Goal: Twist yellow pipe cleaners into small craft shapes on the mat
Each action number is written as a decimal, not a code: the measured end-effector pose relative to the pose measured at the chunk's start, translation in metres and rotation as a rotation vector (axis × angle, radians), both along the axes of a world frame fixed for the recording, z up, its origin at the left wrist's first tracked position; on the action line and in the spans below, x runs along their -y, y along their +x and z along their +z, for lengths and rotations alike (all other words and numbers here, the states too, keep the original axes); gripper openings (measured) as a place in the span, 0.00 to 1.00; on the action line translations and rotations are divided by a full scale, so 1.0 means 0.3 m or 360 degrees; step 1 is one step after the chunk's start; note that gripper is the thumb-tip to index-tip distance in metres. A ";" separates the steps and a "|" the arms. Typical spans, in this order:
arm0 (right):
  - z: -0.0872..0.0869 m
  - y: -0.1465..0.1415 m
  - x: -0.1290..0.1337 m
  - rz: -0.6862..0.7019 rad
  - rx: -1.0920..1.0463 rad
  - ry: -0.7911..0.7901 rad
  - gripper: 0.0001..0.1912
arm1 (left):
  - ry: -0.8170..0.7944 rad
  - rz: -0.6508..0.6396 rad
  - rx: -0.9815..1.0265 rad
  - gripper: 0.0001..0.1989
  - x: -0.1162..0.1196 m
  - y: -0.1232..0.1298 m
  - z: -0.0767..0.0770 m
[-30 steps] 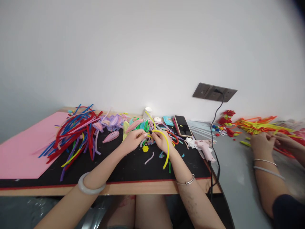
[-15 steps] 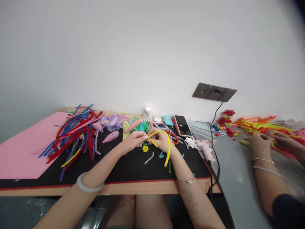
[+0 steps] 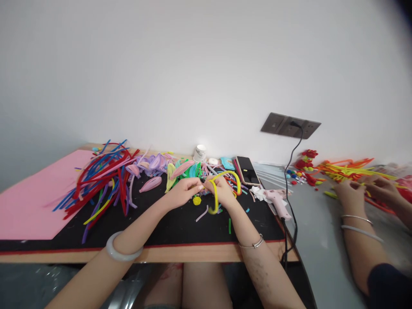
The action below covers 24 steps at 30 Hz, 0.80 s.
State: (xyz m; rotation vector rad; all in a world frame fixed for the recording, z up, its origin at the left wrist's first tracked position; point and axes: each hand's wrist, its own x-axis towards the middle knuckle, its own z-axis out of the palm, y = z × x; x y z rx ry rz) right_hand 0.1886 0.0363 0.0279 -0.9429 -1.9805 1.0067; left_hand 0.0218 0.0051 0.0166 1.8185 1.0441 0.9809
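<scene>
A yellow pipe cleaner (image 3: 215, 201) is pinched between my two hands above the black mat (image 3: 189, 227); its free lengths curve over and beside my right hand. My left hand (image 3: 185, 192) grips it at the fingertips, just left of my right hand (image 3: 221, 189), whose fingers are closed on it too. Exactly where the fingertips meet the pipe cleaner is hard to make out. Below the fingers lies a small yellow coil (image 3: 197, 200) on the mat. A short lilac piece (image 3: 202, 213) and a green piece (image 3: 229, 226) rest nearby.
Blue and red pipe cleaners (image 3: 103, 180) lie in a heap at left, on pink paper (image 3: 35, 197). Behind my hands stand a paper cup (image 3: 200, 153) and a phone (image 3: 247, 170). A corded glue gun (image 3: 277, 203) is at right. A co-worker's hands (image 3: 350, 195) work further right.
The yellow pipe cleaner's loose end has swung left, and its loops now curl around my right hand. Both hands stay nearly in place, fingers close together.
</scene>
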 end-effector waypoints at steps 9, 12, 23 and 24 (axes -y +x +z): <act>-0.022 -0.006 -0.004 -0.0061 -0.0171 -0.0085 0.17 | 0.0236 0.0125 -0.0179 0.12 0.013 0.014 0.009; -0.026 -0.008 -0.005 -0.0107 -0.0336 -0.0167 0.15 | 0.0282 0.0197 -0.0209 0.12 0.014 0.012 0.012; -0.037 -0.018 -0.028 -0.0030 -0.0879 -0.0348 0.11 | 0.0254 0.0410 -0.0141 0.13 0.000 -0.006 0.000; -0.035 -0.018 -0.026 0.0005 -0.0900 -0.0391 0.11 | 0.0244 0.0414 -0.0136 0.13 0.001 -0.006 0.002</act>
